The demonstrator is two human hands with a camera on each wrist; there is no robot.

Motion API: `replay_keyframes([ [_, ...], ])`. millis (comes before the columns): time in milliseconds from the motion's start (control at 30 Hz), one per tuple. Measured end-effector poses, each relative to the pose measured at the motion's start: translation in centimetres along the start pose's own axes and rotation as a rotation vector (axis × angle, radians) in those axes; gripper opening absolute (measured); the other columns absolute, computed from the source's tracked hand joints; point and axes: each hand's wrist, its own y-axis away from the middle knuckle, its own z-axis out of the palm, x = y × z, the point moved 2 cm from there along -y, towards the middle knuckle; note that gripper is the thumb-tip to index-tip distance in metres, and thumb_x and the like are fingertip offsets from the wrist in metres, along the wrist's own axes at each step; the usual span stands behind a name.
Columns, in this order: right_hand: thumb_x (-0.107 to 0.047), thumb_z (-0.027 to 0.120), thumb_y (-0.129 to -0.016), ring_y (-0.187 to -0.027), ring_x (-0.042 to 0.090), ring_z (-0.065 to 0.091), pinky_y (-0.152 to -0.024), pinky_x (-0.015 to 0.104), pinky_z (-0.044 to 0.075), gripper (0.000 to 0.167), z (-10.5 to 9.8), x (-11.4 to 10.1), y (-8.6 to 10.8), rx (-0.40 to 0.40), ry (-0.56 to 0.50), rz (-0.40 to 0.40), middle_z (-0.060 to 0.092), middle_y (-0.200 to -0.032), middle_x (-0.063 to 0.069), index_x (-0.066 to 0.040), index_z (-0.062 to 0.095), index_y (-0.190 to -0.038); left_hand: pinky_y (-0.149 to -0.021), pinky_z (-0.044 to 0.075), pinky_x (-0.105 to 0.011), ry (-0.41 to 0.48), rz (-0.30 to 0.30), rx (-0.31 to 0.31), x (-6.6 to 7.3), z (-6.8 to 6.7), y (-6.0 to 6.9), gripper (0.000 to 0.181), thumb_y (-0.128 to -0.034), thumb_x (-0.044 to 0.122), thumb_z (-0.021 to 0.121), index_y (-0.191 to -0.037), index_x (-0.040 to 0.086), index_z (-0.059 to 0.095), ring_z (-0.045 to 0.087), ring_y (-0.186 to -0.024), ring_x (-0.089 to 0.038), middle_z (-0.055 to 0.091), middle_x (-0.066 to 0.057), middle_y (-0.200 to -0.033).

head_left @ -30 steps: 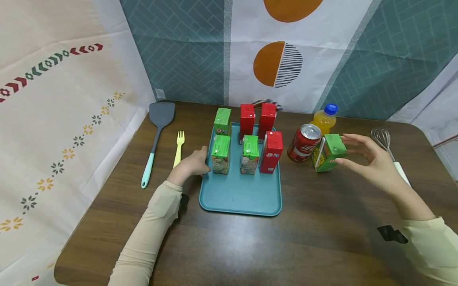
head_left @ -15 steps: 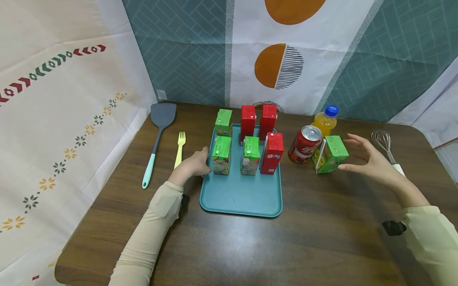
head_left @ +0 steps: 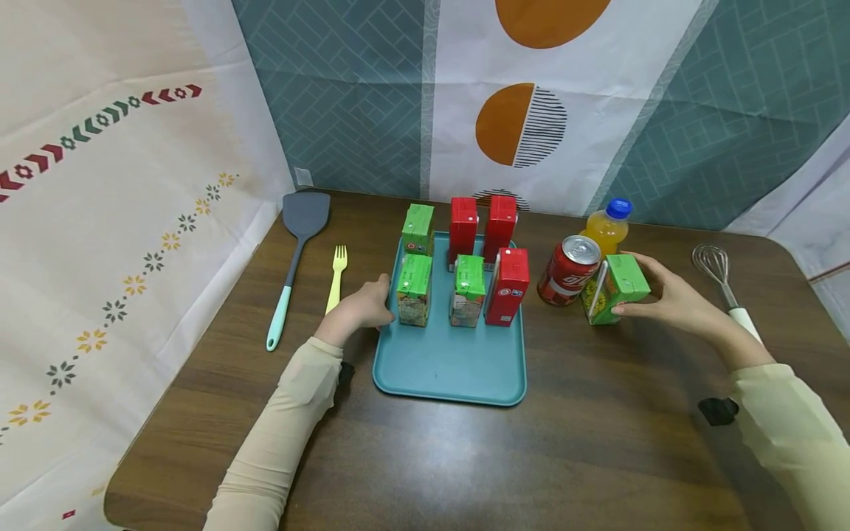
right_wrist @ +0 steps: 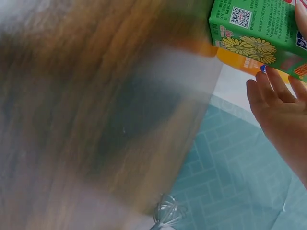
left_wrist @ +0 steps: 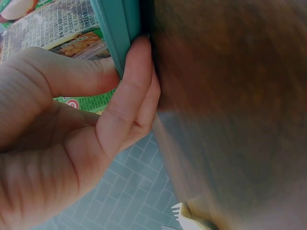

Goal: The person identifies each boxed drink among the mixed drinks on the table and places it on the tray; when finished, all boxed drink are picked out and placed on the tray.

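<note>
In the head view, my left hand [head_left: 361,304] pinches the left rim of a teal tray [head_left: 451,372]; the left wrist view shows thumb inside the rim and fingers outside. Standing on the tray are three green drink cartons, one of them at the front left [head_left: 415,291], and three red cartons, the nearest at right [head_left: 508,287]. To the tray's right, my right hand [head_left: 671,299] holds another green drink carton [head_left: 620,284] with a white straw on its side, thumb in front and fingers behind. That carton stands tilted beside a red soda can [head_left: 567,271].
Behind the can is an orange drink bottle [head_left: 607,225] with a blue cap. A whisk [head_left: 724,284] lies at the right. Left of the tray lie a grey turner [head_left: 302,240] and a yellow fork [head_left: 337,276]. Fabric hangs [head_left: 345,96] along the table's back edge.
My right hand, held apart from the green drink carton half a second ago, has moved left and closed round it. The left hand stays on the tray rim.
</note>
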Motion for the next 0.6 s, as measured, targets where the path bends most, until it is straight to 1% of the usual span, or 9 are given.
replay_keyframes([
  [100,-0.011,0.076,-0.077,-0.097,-0.009,0.048,-0.071,0.013,0.048,0.088,0.04,0.09,-0.12,-0.007,0.001,-0.017,0.047,-0.122,0.004,-0.006,0.022,-0.146,-0.054,0.05,-0.03,-0.001,0.0,0.001,0.05,-0.05,0.06,0.07,-0.0856,0.002,0.056,-0.14,-0.01,0.015,0.063,-0.062,-0.024,0.055,-0.031,-0.11],
  [167,-0.011,0.077,-0.076,-0.096,-0.01,0.047,-0.07,0.013,0.048,0.087,0.0,0.15,-0.11,-0.004,0.012,-0.021,0.047,-0.121,0.004,-0.004,0.023,-0.144,-0.054,0.05,-0.03,0.004,0.0,0.003,0.08,-0.04,0.11,0.067,-0.0851,0.001,0.056,-0.139,-0.01,0.018,0.063,-0.062,-0.024,0.055,-0.03,-0.109],
  [333,-0.014,0.078,-0.075,-0.096,-0.012,0.044,-0.07,0.011,0.046,0.085,-0.13,0.1,-0.1,0.007,0.035,-0.012,0.047,-0.125,0.016,-0.001,0.026,-0.141,-0.053,0.05,-0.03,0.004,-0.003,0.008,0.11,-0.04,0.07,0.062,-0.0851,0.001,0.057,-0.135,-0.009,0.022,0.062,-0.061,-0.024,0.056,-0.029,-0.106],
  [400,-0.015,0.079,-0.074,-0.096,-0.011,0.043,-0.07,0.01,0.046,0.085,-0.14,0.04,-0.12,0.012,0.043,-0.002,0.046,-0.127,0.019,0.0,0.027,-0.14,-0.053,0.049,-0.029,0.003,-0.002,0.008,0.09,-0.05,0.04,0.062,-0.0851,0.001,0.057,-0.136,-0.009,0.022,0.062,-0.061,-0.024,0.056,-0.028,-0.105],
  [533,-0.018,0.08,-0.073,-0.093,-0.009,0.046,-0.07,0.012,0.046,0.083,0.03,-0.07,-0.16,0.035,0.05,0.051,0.048,-0.124,0.016,-0.004,0.029,-0.137,-0.053,0.049,-0.029,0.008,-0.002,0.007,-0.04,-0.04,-0.04,0.062,-0.0848,0.001,0.056,-0.135,-0.009,0.022,0.061,-0.062,-0.023,0.055,-0.028,-0.105],
  [600,-0.019,0.08,-0.073,-0.09,-0.007,0.048,-0.07,0.013,0.047,0.083,0.18,-0.14,-0.12,0.042,0.051,0.071,0.05,-0.122,0.017,-0.003,0.028,-0.136,-0.053,0.049,-0.029,0.009,-0.005,0.005,-0.11,0.0,-0.07,0.061,-0.0848,0.001,0.056,-0.135,-0.009,0.023,0.061,-0.061,-0.023,0.055,-0.028,-0.105],
])
